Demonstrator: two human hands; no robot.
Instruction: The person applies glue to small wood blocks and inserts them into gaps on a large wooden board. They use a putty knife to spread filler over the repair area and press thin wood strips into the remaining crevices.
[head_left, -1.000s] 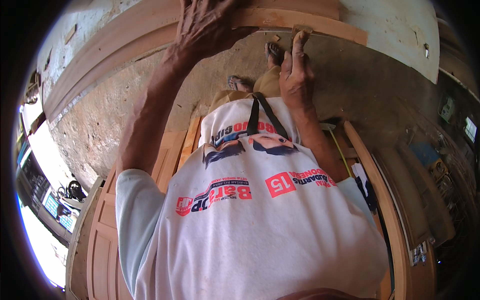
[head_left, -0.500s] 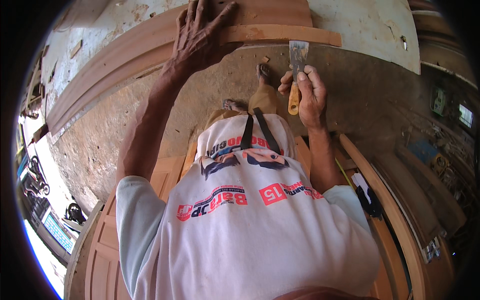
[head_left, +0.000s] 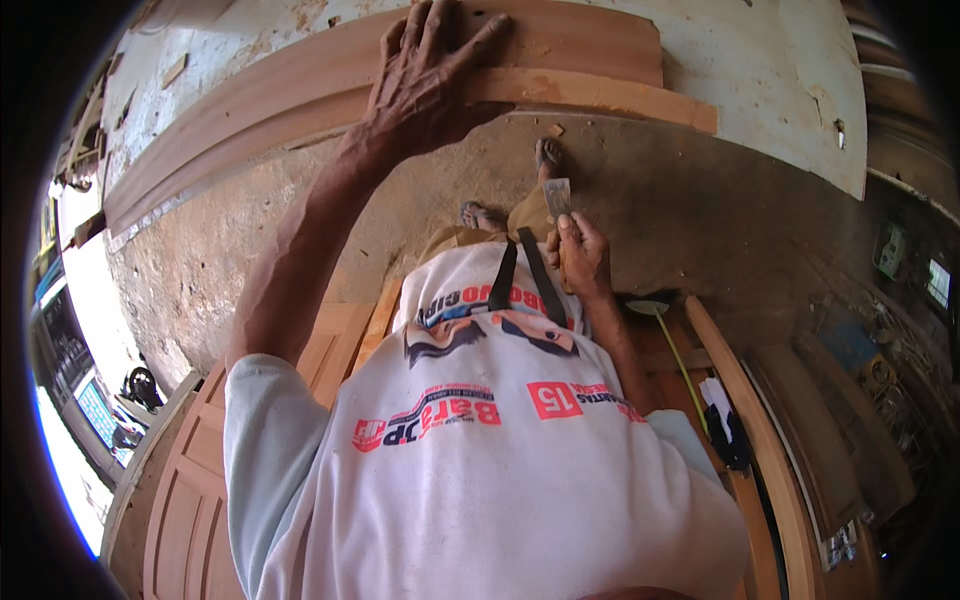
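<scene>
My left hand point(head_left: 425, 85) lies with fingers spread on a long brown wooden board point(head_left: 575, 45), at the far side in front of me. A narrower wooden strip point(head_left: 600, 95) runs along the board's near edge, under the heel of that hand. My right hand point(head_left: 585, 253) is closed round the handle of a putty knife point(head_left: 558, 196), held close to my body above my legs. Its flat metal blade points away from me and is apart from the board. Most of the handle is hidden by my fingers.
The board rests on a pale, stained worktop point(head_left: 770, 75). Panelled wooden doors point(head_left: 200, 480) lie at the lower left. On the right are a wooden frame point(head_left: 745, 400), a green-handled swatter-like tool point(head_left: 680, 355) and a black-and-white item point(head_left: 725, 425). My feet point(head_left: 547, 155) stand on the bare floor.
My right hand has drawn the putty knife back from the strip's edge toward my body. The left hand stays on the board, and the whole view has shifted slightly.
</scene>
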